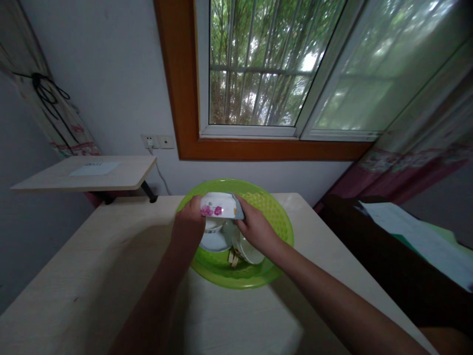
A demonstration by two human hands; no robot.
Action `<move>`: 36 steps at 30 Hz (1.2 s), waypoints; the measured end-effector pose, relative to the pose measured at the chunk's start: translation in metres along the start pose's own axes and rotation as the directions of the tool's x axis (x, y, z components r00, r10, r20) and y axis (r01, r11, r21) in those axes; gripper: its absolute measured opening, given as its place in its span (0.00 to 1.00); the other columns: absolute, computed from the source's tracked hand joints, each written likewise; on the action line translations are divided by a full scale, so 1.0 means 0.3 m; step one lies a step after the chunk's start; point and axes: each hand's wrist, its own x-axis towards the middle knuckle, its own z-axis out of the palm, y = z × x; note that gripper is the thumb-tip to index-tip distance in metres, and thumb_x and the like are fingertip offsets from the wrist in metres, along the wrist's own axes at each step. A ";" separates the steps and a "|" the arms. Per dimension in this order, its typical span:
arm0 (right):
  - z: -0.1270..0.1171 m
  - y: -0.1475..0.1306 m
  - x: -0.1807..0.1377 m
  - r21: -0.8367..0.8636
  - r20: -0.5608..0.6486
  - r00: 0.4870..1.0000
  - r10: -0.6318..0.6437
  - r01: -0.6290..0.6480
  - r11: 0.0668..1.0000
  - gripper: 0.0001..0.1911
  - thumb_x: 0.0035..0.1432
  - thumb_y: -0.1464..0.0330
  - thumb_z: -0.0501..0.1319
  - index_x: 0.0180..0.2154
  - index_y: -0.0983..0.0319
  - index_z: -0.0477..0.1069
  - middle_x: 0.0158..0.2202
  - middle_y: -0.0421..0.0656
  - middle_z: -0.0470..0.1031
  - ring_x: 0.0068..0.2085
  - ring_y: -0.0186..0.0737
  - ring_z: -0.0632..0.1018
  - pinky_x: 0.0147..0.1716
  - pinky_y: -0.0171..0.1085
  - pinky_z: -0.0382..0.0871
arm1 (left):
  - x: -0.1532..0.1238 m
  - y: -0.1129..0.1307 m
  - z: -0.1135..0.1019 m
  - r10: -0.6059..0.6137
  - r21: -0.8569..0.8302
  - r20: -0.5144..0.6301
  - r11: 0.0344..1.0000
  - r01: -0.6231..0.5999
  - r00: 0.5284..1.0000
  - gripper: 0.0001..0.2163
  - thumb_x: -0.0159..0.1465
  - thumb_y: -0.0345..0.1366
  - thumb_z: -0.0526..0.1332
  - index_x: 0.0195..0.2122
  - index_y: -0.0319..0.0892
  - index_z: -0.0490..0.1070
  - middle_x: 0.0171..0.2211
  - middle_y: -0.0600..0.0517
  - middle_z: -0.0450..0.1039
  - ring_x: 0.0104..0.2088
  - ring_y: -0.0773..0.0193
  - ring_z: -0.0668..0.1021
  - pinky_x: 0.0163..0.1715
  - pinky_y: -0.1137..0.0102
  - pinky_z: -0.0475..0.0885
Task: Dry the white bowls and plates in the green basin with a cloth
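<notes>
I can't read any brands on my feed; the paper sheet [95, 168] on the shelf [135, 180] has dark writing, too sm. to make out. Papers [414, 236] at far R also illegible. L hand [190, 213] and R hand [251, 219] both clamped on opp. ends of a white bowl [218, 204] w/ pink flowers, held above the green basket [284, 222]. Bowl's inside hidden; grey patch [237, 207] by R thumb unclear. Bowl blocks part of the dishes [214, 241] below. Forearms cut off.
</notes>
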 end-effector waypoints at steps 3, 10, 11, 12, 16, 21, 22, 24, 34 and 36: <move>-0.002 0.000 0.006 0.003 -0.023 0.999 0.030 -0.030 1.000 0.33 0.57 0.77 0.55 0.65 0.64 0.60 0.61 0.55 0.72 0.59 0.51 0.75 0.60 0.53 0.68 | -0.004 0.005 0.013 0.020 -0.002 -0.013 1.000 -0.020 1.000 0.17 0.66 0.26 0.51 0.53 0.38 0.70 0.46 0.43 0.79 0.48 0.56 0.79 0.50 0.65 0.72; 0.002 0.040 0.023 0.039 -0.132 0.986 0.103 -0.099 0.994 0.27 0.55 0.77 0.52 0.57 0.63 0.68 0.51 0.51 0.79 0.51 0.48 0.79 0.53 0.49 0.72 | 0.012 0.008 0.035 0.039 -0.119 -0.021 0.992 -0.041 0.999 0.18 0.64 0.29 0.55 0.55 0.39 0.71 0.50 0.43 0.79 0.50 0.55 0.79 0.54 0.62 0.72; 0.004 0.048 0.025 0.041 -0.132 0.984 0.123 -0.119 0.992 0.25 0.56 0.76 0.52 0.55 0.62 0.69 0.49 0.50 0.80 0.49 0.48 0.79 0.51 0.49 0.73 | 0.016 0.006 0.039 0.034 -0.144 -0.012 0.989 -0.035 0.999 0.18 0.64 0.30 0.55 0.54 0.39 0.72 0.49 0.43 0.79 0.49 0.55 0.80 0.53 0.62 0.72; 0.005 0.053 0.027 0.045 -0.128 0.981 0.144 -0.139 0.989 0.24 0.57 0.76 0.52 0.54 0.62 0.70 0.47 0.49 0.81 0.48 0.48 0.80 0.50 0.48 0.73 | 0.020 0.002 0.042 0.026 -0.163 0.003 0.986 -0.025 1.000 0.17 0.65 0.30 0.55 0.54 0.39 0.73 0.48 0.43 0.80 0.47 0.55 0.80 0.52 0.63 0.73; 0.011 0.058 0.031 0.083 -0.101 0.974 0.202 -0.195 0.977 0.19 0.59 0.73 0.53 0.50 0.60 0.72 0.46 0.46 0.81 0.46 0.46 0.80 0.48 0.46 0.74 | 0.030 -0.012 0.054 0.007 -0.136 0.115 0.991 0.009 0.993 0.13 0.68 0.34 0.53 0.48 0.40 0.75 0.42 0.44 0.81 0.43 0.55 0.82 0.47 0.64 0.74; 0.012 0.046 0.037 0.052 -0.080 0.969 0.234 -0.230 0.972 0.14 0.60 0.73 0.54 0.46 0.61 0.73 0.42 0.46 0.82 0.42 0.45 0.80 0.45 0.44 0.75 | 0.032 -0.005 0.045 -0.046 -0.083 0.179 0.995 0.062 0.983 0.12 0.68 0.32 0.51 0.46 0.39 0.72 0.42 0.42 0.81 0.44 0.53 0.82 0.45 0.65 0.74; 0.008 0.040 0.040 0.025 -0.082 0.972 0.218 -0.217 0.976 0.15 0.60 0.73 0.54 0.47 0.61 0.73 0.42 0.47 0.82 0.43 0.46 0.80 0.45 0.44 0.74 | 0.031 0.000 0.039 -0.055 -0.070 0.183 0.995 0.069 0.982 0.12 0.68 0.31 0.51 0.47 0.39 0.72 0.42 0.42 0.80 0.44 0.53 0.82 0.44 0.65 0.74; -0.002 0.021 0.046 -0.045 -0.081 0.984 0.161 -0.165 0.985 0.19 0.59 0.76 0.55 0.52 0.63 0.71 0.46 0.49 0.81 0.46 0.47 0.80 0.47 0.44 0.74 | 0.026 0.014 0.025 -0.067 -0.020 0.190 0.997 0.072 0.979 0.13 0.65 0.28 0.52 0.48 0.38 0.71 0.41 0.42 0.80 0.43 0.53 0.82 0.43 0.65 0.74; -0.009 -0.126 0.065 -0.413 0.067 0.991 -0.117 0.134 0.901 0.26 0.66 0.76 0.54 0.63 0.59 0.64 0.64 0.53 0.68 0.63 0.55 0.70 0.61 0.54 0.67 | 0.007 0.038 0.021 -0.068 0.150 0.150 0.988 0.046 0.986 0.14 0.62 0.25 0.52 0.48 0.39 0.69 0.40 0.42 0.79 0.41 0.53 0.81 0.40 0.66 0.72; -0.007 -0.121 0.072 -0.395 0.071 0.986 -0.152 0.168 0.903 0.26 0.65 0.77 0.54 0.63 0.60 0.64 0.64 0.53 0.68 0.63 0.54 0.70 0.62 0.54 0.66 | 0.007 0.034 0.022 -0.050 0.136 0.140 0.990 0.031 0.989 0.15 0.62 0.25 0.52 0.48 0.40 0.69 0.40 0.43 0.79 0.41 0.53 0.81 0.41 0.67 0.72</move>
